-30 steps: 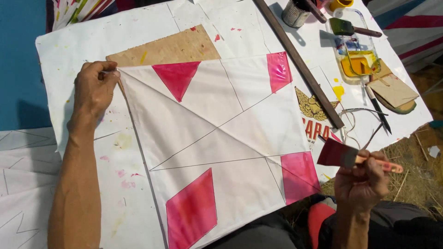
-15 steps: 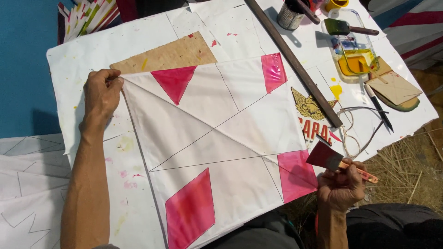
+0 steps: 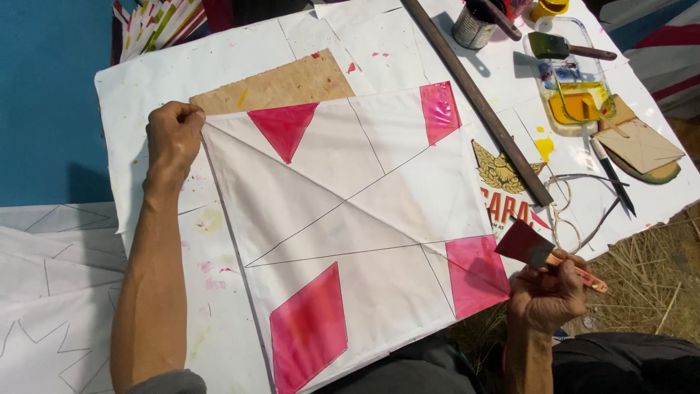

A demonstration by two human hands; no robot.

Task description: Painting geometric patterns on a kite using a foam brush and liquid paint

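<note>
A square of white cloth point(image 3: 364, 219) marked with pencil lines lies on the paper-covered table. Several of its shapes are painted pink-red. My left hand point(image 3: 173, 135) pinches the cloth's far left corner against a brown board point(image 3: 281, 84). My right hand point(image 3: 545, 295) holds a flat paintbrush point(image 3: 536, 252) with red-stained bristles, lifted just right of the pink patch point(image 3: 474, 273) at the cloth's near right corner. The bristles do not touch the cloth.
A long dark wooden stick point(image 3: 477, 98) lies diagonally right of the cloth. Beyond it are a tray of yellow paint point(image 3: 576, 102), a green-handled brush point(image 3: 565, 48), a tin can point(image 3: 474, 25), folded cardboard point(image 3: 642, 146) and wire loops point(image 3: 576, 204). Straw covers the ground at right. Blue floor at left.
The view has shifted; my right hand with the brush stays just off the near right pink patch. My left hand keeps its grip on the cloth corner.
</note>
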